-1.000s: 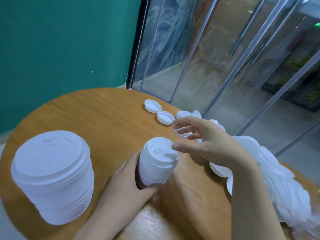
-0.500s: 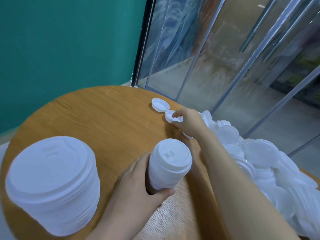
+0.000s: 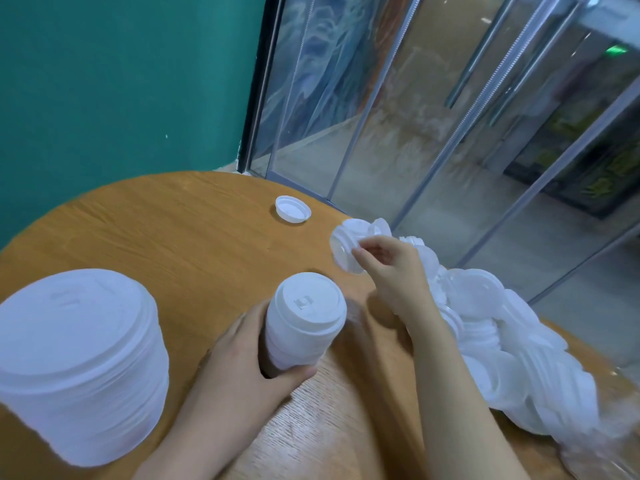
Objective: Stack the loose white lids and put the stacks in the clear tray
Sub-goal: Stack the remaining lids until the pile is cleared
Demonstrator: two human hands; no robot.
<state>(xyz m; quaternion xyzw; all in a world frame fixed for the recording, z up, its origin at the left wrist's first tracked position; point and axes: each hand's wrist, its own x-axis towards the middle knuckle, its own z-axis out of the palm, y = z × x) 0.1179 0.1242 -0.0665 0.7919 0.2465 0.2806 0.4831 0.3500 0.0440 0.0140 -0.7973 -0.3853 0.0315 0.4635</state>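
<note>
My left hand (image 3: pixel 239 368) grips a small stack of white lids (image 3: pixel 304 320) standing on the round wooden table (image 3: pixel 173 233). My right hand (image 3: pixel 391 271) pinches a single white lid (image 3: pixel 343 247), tilted and lifted off the table, just beyond the small stack. A wide stack of larger white lids (image 3: pixel 76 362) stands at the near left. One loose lid (image 3: pixel 293 209) lies upside down at the far side of the table. A heap of loose white lids (image 3: pixel 502 341) runs along the right edge. I do not see the clear tray.
A teal wall rises behind the table on the left. Glass panels with metal frames (image 3: pixel 381 98) stand right behind the table's far and right edge, close to the lid heap.
My right hand reached to the far loose lids, pinched one and lifted it back toward the small stack. Only one lid now lies at the far spot. My left hand kept its hold.
</note>
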